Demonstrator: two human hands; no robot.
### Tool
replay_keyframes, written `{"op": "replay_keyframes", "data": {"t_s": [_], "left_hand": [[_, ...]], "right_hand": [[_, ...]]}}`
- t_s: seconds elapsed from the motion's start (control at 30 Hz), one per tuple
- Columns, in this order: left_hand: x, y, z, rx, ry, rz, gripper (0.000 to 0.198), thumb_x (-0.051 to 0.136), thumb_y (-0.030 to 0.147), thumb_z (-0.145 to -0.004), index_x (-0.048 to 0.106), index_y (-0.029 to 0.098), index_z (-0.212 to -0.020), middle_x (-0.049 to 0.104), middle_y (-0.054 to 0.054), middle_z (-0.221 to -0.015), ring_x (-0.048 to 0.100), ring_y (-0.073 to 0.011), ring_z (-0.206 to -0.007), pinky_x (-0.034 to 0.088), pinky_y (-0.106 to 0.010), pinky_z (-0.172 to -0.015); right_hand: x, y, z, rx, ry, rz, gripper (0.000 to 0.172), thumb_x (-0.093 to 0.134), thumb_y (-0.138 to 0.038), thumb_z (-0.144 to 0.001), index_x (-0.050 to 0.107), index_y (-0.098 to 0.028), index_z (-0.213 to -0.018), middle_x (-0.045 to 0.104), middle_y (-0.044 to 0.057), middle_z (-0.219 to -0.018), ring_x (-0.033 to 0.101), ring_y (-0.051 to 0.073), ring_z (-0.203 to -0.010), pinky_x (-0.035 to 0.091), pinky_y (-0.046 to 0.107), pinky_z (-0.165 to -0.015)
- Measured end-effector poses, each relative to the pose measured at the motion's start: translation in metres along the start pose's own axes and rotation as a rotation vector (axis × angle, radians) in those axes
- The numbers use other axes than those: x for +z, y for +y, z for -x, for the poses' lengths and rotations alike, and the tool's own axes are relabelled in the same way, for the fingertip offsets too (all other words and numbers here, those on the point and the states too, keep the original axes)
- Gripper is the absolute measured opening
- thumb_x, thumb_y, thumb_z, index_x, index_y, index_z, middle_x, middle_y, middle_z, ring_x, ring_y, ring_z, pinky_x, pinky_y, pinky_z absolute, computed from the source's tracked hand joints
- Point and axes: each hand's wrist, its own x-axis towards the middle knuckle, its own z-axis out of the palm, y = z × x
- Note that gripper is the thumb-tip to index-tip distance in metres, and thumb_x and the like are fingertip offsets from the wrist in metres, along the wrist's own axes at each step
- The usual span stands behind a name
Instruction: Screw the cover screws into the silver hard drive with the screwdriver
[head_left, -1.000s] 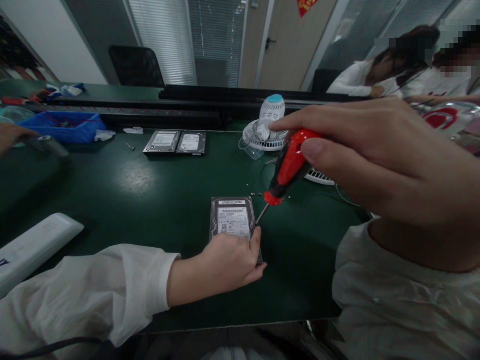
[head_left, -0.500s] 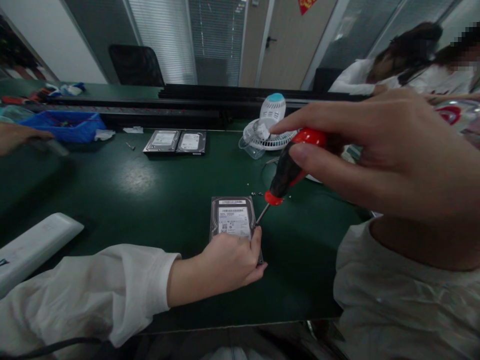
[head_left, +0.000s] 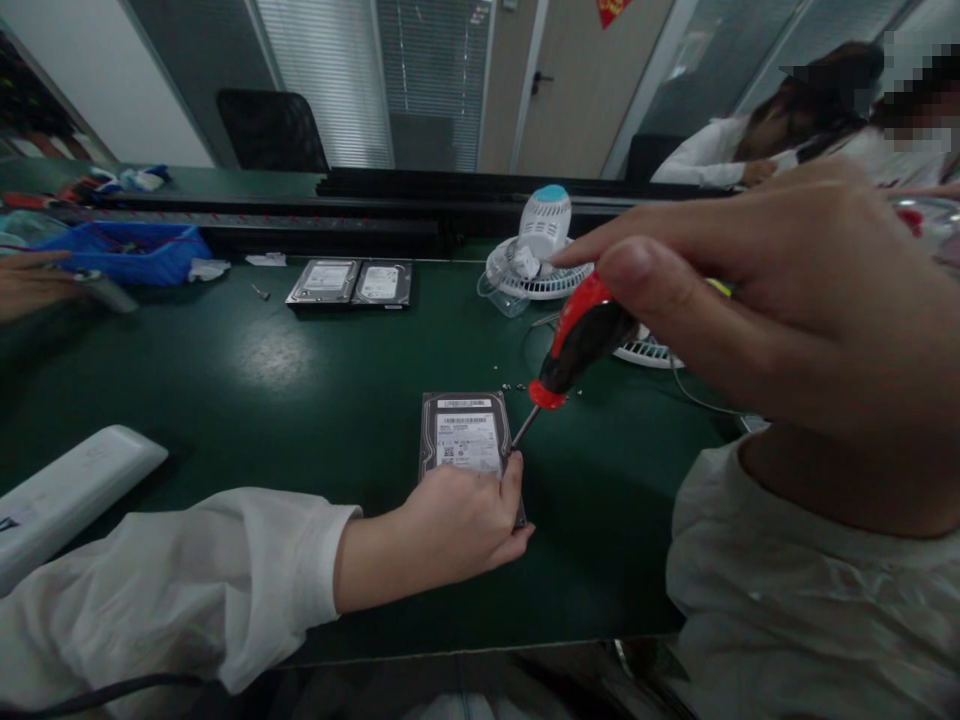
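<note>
A hard drive [head_left: 465, 430] lies label up on the green table, its lower part covered by my left hand [head_left: 465, 520]. That hand is closed around the drive's near end, with a finger along the right edge beside the screwdriver's tip. My right hand [head_left: 780, 310] grips the red and black handle of a screwdriver [head_left: 581, 345] between thumb and fingers. The screwdriver leans to the right, and its shaft meets the drive's right edge; the exact tip is hard to make out. Several tiny screws [head_left: 514, 387] lie just beyond the drive.
Two more hard drives [head_left: 352, 283] sit farther back. Behind my right hand is a white fan [head_left: 546, 225]. A blue bin [head_left: 135, 252] and another person's hand [head_left: 34, 285] are at the left, with a white case [head_left: 75, 500] nearer. People sit at the far right.
The screwdriver's handle has turned in my right hand, and the thumb and fingers have shifted around it. My left hand and the hard drive stay in place.
</note>
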Motion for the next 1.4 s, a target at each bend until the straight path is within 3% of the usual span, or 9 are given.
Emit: {"op": "replay_keyframes", "data": {"t_s": [0.13, 0.33, 0.53, 0.63, 0.73, 0.9, 1.1, 1.27, 1.4], "left_hand": [[-0.0005, -0.0003, -0.0003, 0.003, -0.001, -0.005, 0.071, 0.057, 0.055, -0.1, 0.063, -0.006, -0.136, 0.075, -0.013, -0.072, 0.069, -0.0219, -0.054, 0.043, -0.031, -0.044], [0.0008, -0.0009, 0.0014, 0.004, 0.02, -0.003, 0.07, 0.057, 0.053, -0.1, 0.064, -0.006, -0.136, 0.076, -0.014, -0.075, 0.069, -0.0222, -0.055, 0.043, -0.032, -0.044], [0.0026, -0.0004, 0.0009, 0.011, 0.04, -0.016, 0.07, 0.057, 0.054, -0.099, 0.065, -0.006, -0.134, 0.075, -0.013, -0.072, 0.069, -0.0224, -0.054, 0.044, -0.033, -0.043], [0.0024, -0.0003, 0.0005, 0.011, 0.043, -0.017, 0.07, 0.058, 0.054, -0.098, 0.065, -0.006, -0.134, 0.075, -0.013, -0.073, 0.068, -0.0224, -0.053, 0.044, -0.033, -0.042], [0.0018, 0.0, 0.0006, 0.004, 0.032, -0.013, 0.07, 0.058, 0.054, -0.098, 0.065, -0.006, -0.134, 0.075, -0.014, -0.074, 0.069, -0.0227, -0.054, 0.045, -0.032, -0.043], [0.0014, 0.0006, 0.0012, 0.01, 0.039, -0.024, 0.07, 0.058, 0.054, -0.098, 0.066, -0.006, -0.134, 0.074, -0.014, -0.072, 0.069, -0.023, -0.054, 0.045, -0.032, -0.043], [0.0021, 0.0003, 0.0005, -0.005, 0.04, -0.009, 0.07, 0.06, 0.054, -0.097, 0.066, -0.005, -0.134, 0.075, -0.014, -0.072, 0.068, -0.0231, -0.053, 0.044, -0.032, -0.042], [0.0024, 0.0002, -0.0002, -0.004, 0.031, 0.0, 0.071, 0.059, 0.055, -0.097, 0.065, -0.005, -0.134, 0.074, -0.013, -0.071, 0.067, -0.0225, -0.051, 0.042, -0.032, -0.041], [0.0026, 0.0003, 0.001, -0.009, 0.02, -0.006, 0.072, 0.057, 0.057, -0.099, 0.065, -0.005, -0.135, 0.075, -0.014, -0.073, 0.067, -0.0222, -0.052, 0.041, -0.032, -0.042]], "right_hand": [[0.0, 0.0001, -0.0015, 0.011, -0.052, -0.049, 0.034, 0.039, -0.032, -0.099, 0.071, -0.02, -0.094, 0.062, 0.004, -0.068, 0.048, 0.015, -0.056, 0.034, 0.038, -0.064], [0.0011, 0.0017, 0.0004, 0.03, 0.004, 0.04, 0.036, 0.042, -0.048, -0.104, 0.071, -0.027, -0.101, 0.065, 0.002, -0.068, 0.055, 0.015, -0.064, 0.038, 0.038, -0.074], [0.0016, 0.0076, 0.0006, -0.057, -0.066, -0.052, 0.038, 0.036, -0.028, -0.101, 0.07, -0.014, -0.113, 0.065, 0.004, -0.078, 0.048, 0.014, -0.06, 0.035, 0.036, -0.066], [0.0019, 0.0082, 0.0013, -0.043, -0.01, 0.033, 0.035, 0.045, -0.038, -0.104, 0.072, -0.016, -0.108, 0.063, 0.001, -0.069, 0.041, 0.013, -0.053, 0.035, 0.037, -0.067], [0.0015, 0.0075, 0.0014, -0.031, -0.017, 0.034, 0.045, 0.038, -0.05, -0.106, 0.071, -0.02, -0.109, 0.068, 0.003, -0.075, 0.052, 0.016, -0.06, 0.035, 0.037, -0.068], [-0.0006, 0.0035, 0.0013, -0.071, -0.068, -0.053, 0.038, 0.033, -0.026, -0.103, 0.069, -0.016, -0.11, 0.07, 0.006, -0.088, 0.06, 0.018, -0.072, 0.039, 0.037, -0.071], [-0.0004, 0.0036, 0.0035, -0.041, 0.004, 0.024, 0.031, 0.044, -0.039, -0.106, 0.07, -0.023, -0.104, 0.07, 0.001, -0.076, 0.061, 0.014, -0.066, 0.039, 0.036, -0.069], [0.002, 0.0073, 0.0009, -0.135, -0.027, -0.078, 0.035, 0.037, -0.025, -0.106, 0.069, -0.013, -0.111, 0.073, 0.005, -0.093, 0.064, 0.015, -0.076, 0.044, 0.034, -0.068], [0.003, 0.0059, 0.0024, -0.096, 0.042, 0.002, 0.029, 0.046, -0.033, -0.106, 0.07, -0.017, -0.109, 0.071, 0.001, -0.078, 0.061, 0.013, -0.065, 0.04, 0.032, -0.065]]}}
